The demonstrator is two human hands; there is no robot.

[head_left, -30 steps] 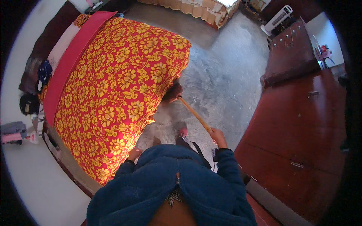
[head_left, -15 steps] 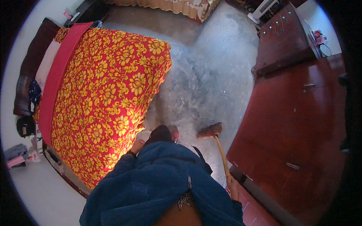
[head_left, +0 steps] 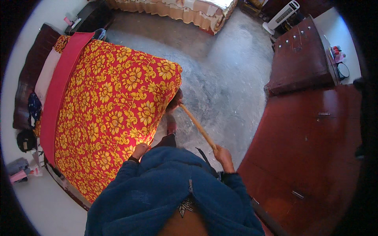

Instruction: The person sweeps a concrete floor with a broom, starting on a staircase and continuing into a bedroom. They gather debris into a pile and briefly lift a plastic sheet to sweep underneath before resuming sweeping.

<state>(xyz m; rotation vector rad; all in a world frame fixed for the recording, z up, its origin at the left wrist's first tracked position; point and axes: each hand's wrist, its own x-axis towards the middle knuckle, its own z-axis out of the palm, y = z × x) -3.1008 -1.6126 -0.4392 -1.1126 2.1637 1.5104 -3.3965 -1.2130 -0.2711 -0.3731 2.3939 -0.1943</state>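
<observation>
My right hand (head_left: 224,156) grips the end of a long wooden-handled broom (head_left: 198,126). The handle slants forward and left to the dark brush head (head_left: 175,101), which is at floor level against the bed's foot and partly hidden by the hanging bedspread. Close to my body on the left, my left hand (head_left: 140,150) is curled into a loose fist beside the red bedspread (head_left: 106,118) with yellow flowers. Nothing shows in its fingers, and I cannot tell whether it touches the cloth.
Grey concrete floor (head_left: 228,86) runs between the bed and a dark red wardrobe (head_left: 291,157) on the right. Beyond the wardrobe stand a drawer cabinet (head_left: 301,55) and a white tower fan (head_left: 281,17). A second bed with a ruffled skirt (head_left: 165,11) is at the far end.
The broom has swung from the right side of the floor to the left, up to the bed's foot. My right hand has come forward with it. My left hand stays near the bed edge.
</observation>
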